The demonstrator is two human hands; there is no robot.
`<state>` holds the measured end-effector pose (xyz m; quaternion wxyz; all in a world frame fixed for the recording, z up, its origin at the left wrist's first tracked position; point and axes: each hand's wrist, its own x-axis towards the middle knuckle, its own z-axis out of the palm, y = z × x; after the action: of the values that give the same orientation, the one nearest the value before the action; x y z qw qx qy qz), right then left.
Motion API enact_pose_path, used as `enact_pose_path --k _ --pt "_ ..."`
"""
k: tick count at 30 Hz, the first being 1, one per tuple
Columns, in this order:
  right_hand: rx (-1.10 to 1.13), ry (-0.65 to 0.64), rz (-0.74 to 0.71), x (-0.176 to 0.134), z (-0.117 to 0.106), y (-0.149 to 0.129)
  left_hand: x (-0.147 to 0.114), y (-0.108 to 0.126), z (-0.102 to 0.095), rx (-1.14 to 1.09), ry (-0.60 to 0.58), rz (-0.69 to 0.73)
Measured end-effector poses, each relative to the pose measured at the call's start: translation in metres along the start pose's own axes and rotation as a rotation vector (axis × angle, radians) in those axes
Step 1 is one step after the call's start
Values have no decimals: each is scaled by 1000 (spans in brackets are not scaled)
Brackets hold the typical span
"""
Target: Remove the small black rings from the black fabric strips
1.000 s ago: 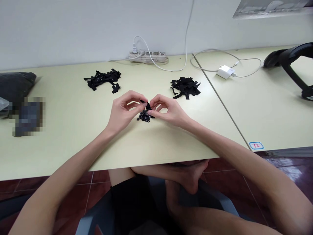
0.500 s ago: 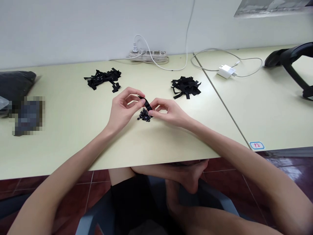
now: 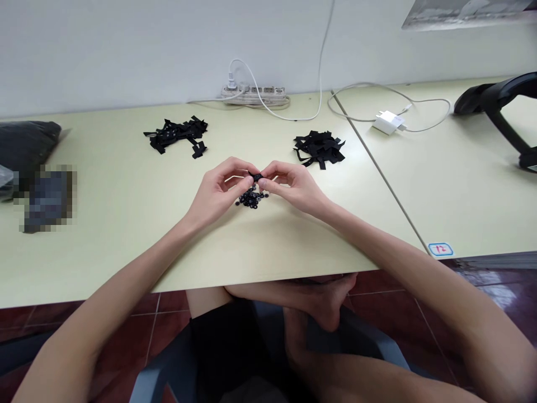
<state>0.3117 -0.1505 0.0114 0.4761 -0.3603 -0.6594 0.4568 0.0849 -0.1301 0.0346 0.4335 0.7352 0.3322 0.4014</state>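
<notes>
Between my two hands is a black fabric strip [image 3: 256, 177], bunched up and mostly hidden by fingertips. My left hand [image 3: 222, 187] pinches it from the left, and my right hand [image 3: 291, 184] pinches it from the right, with the thumbs close together. Just below the fingertips lies a small heap of dark round snap-like pieces [image 3: 250, 198] on the table. Whether one of these pieces is held against the strip I cannot tell.
Black strips form one pile [image 3: 178, 134] at the back left and another pile [image 3: 319, 148] at the back right. A power strip [image 3: 255, 96] with white cables sits against the wall. A white charger [image 3: 388, 122] lies beyond the table seam; a dark bag [image 3: 27, 151] is far left.
My hands have come together, the left moving right and slightly down. The strip, earlier stretched visibly between them, is now folded between the fingertips. More of the heap shows.
</notes>
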Motion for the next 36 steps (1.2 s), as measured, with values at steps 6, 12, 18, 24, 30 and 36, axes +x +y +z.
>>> enact_pose_path --k 6,12,18,24,30,36 --pt "-24 21 34 1 -1 -3 -1 -5 4 -102 -28 -33" --pt "-47 15 14 2 -2 -3 -1 -6 6 -124 -3 -75" --pt "-87 26 -9 2 -2 -1 -1 -5 8 -127 12 -93" --pt "-97 41 30 -1 -2 2 -1 -7 8 -129 6 -100" --pt "-75 9 32 -2 -2 3 0 -10 8 -161 -16 -104" --pt "-120 9 16 -1 -3 5 -1 -15 7 -190 -35 -135"
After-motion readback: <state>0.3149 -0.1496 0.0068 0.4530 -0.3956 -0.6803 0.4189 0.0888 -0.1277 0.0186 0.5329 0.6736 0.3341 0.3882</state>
